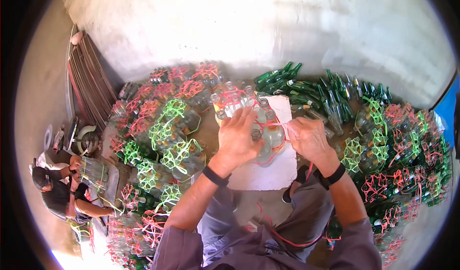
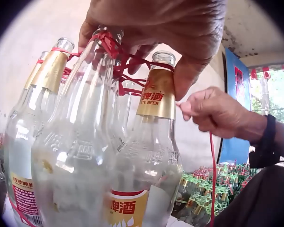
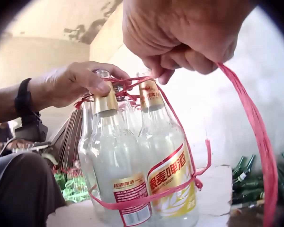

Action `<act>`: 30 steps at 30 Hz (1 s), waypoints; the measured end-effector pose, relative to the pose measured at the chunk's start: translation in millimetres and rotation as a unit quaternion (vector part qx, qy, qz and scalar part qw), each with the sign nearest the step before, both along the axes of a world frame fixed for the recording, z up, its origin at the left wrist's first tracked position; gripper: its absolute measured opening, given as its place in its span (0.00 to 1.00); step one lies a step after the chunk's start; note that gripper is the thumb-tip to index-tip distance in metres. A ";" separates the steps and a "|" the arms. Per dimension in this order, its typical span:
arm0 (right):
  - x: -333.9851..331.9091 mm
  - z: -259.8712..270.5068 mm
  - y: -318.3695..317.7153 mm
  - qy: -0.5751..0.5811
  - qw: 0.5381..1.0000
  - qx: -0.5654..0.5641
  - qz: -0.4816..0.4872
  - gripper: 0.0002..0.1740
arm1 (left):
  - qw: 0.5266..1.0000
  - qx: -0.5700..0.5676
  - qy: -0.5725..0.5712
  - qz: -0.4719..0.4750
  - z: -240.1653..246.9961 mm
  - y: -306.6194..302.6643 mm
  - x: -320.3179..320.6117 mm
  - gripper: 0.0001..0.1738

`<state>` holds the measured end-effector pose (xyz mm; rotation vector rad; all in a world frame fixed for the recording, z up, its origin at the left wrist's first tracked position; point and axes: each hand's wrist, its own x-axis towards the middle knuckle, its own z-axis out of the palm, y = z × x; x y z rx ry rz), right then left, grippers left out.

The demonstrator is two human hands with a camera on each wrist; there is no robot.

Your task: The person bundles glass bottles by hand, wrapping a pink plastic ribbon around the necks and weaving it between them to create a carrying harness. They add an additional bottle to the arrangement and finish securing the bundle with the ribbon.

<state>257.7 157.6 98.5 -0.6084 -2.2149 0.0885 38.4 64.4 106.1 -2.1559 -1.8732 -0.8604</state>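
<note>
A cluster of clear glass beer bottles [image 3: 165,189] stands upright on a white board [image 1: 261,179] in front of the person. Red plastic twine [image 3: 248,113] crosses among the necks, and a loop of it runs round the lower bodies. With the thumb against a gold-foiled neck [image 2: 156,92] and the fingers among the other necks, the left hand [image 1: 237,138] grips a bottle at the top of the cluster. At the right side of the necks, the right hand [image 1: 310,138] pinches the twine, whose long tail hangs below that hand.
Tied bundles of bottles with green [image 1: 167,126] and red twine crowd the left; more bundles [image 1: 383,150] fill the right. Loose green bottles [image 1: 335,97] lie along the back wall. Another person [image 1: 57,188] sits at far left beside bottles. Long thin strips [image 1: 88,78] lean nearby.
</note>
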 end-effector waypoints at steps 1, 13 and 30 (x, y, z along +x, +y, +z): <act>-1.1 10.7 3.2 -0.044 0.998 0.042 0.003 0.10 | 1.000 0.004 -0.006 0.000 0.3 -0.2 -0.5 0.43; -66.0 6.0 71.8 -0.022 0.985 -0.167 0.035 0.10 | 1.000 0.017 0.004 -0.013 0.2 -2.7 -7.2 0.41; -48.4 -95.8 53.8 0.220 0.853 -0.471 0.054 0.13 | 0.999 0.041 0.006 0.010 -7.4 -5.0 0.1 0.41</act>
